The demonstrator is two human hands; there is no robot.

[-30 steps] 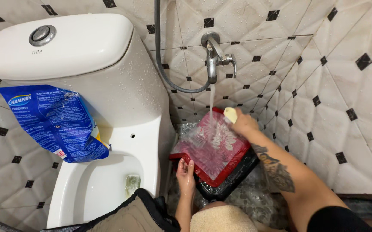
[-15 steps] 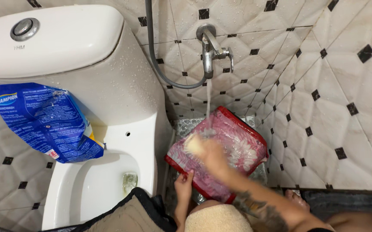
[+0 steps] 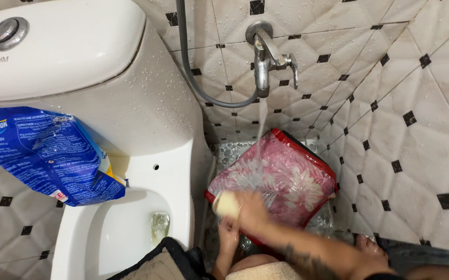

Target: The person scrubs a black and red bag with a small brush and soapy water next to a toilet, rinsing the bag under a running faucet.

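Head view: the right hand point(image 3: 253, 210) has swept from the far edge of the red bag point(image 3: 281, 179) to its near left corner since a second ago — the scrubbing is now covering that corner. Its fingers are curling around a pale soap bar point(image 3: 227, 204), blurred with motion. The left hand point(image 3: 228, 233) is gripping the bag's near edge just below, fingers pressed together. The tap point(image 3: 263, 57) is pouring water onto the bag beyond the fingers.

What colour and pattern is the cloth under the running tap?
The cloth is pink-red with a pale leaf print and a red edge, seen in the head view.
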